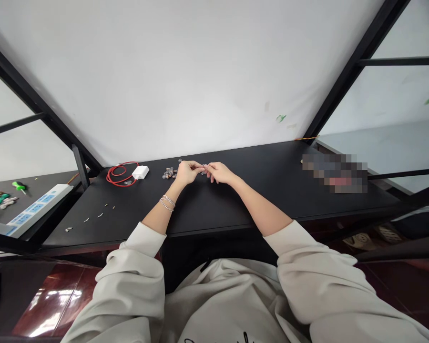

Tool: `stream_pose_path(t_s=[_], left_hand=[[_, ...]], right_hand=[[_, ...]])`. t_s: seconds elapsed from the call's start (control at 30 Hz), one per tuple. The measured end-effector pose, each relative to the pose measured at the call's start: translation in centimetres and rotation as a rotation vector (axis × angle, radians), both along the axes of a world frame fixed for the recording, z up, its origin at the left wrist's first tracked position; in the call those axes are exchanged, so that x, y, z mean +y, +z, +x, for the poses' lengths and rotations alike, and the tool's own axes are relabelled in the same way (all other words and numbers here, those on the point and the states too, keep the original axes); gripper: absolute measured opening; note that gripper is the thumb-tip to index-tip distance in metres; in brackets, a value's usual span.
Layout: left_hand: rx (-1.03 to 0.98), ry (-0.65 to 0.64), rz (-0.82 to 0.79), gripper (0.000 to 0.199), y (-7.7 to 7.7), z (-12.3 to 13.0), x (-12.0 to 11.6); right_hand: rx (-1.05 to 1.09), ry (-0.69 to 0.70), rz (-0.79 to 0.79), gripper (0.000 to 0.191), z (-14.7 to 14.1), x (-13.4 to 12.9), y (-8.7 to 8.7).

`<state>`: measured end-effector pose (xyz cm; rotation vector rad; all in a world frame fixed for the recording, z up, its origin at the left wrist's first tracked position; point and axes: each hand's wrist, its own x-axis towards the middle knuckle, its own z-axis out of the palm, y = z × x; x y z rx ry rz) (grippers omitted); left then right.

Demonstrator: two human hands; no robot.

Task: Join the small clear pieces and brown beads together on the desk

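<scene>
Over the black table (232, 209), my left hand (188, 172) and my right hand (219, 172) meet at the fingertips. Both are closed in a pinch around a small clear piece (203, 171), mostly covered by the fingers, so its kind does not show. Just left of my left hand lies a small pile of clear and brownish pieces (169, 173). One more clear round piece (180, 161) sits behind that hand.
A white charger (140, 172) with a coiled red cable (109, 177) lies left of the pile. Several tiny bits (86, 220) are scattered at the table's left. A blurred-out item (338, 174) is at the right. Black frame posts (79, 166) flank the table; a power strip (39, 209) stands beyond the left one.
</scene>
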<state>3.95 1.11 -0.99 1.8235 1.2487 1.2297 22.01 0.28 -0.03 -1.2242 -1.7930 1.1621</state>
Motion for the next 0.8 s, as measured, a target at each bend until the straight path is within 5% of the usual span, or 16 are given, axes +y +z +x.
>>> stream_pose_path(t_s=[0.2, 0.57, 0.8], left_hand=[[-0.053, -0.034, -0.024, 0.019, 0.2, 0.0, 0.1], [-0.054, 0.003, -0.015, 0.01, -0.7, -0.5, 0.7], [-0.035, -0.007, 0.008, 0.01, -0.8, -0.6, 0.6]], right_hand=[[0.001, -0.011, -0.027, 0.053, -0.2, 0.4, -0.3], [0.037, -0.068, 0.163, 0.003, 0.2, 0.3, -0.6], [0.103, -0.097, 0.138, 0.017, 0.3, 0.9, -1.1]])
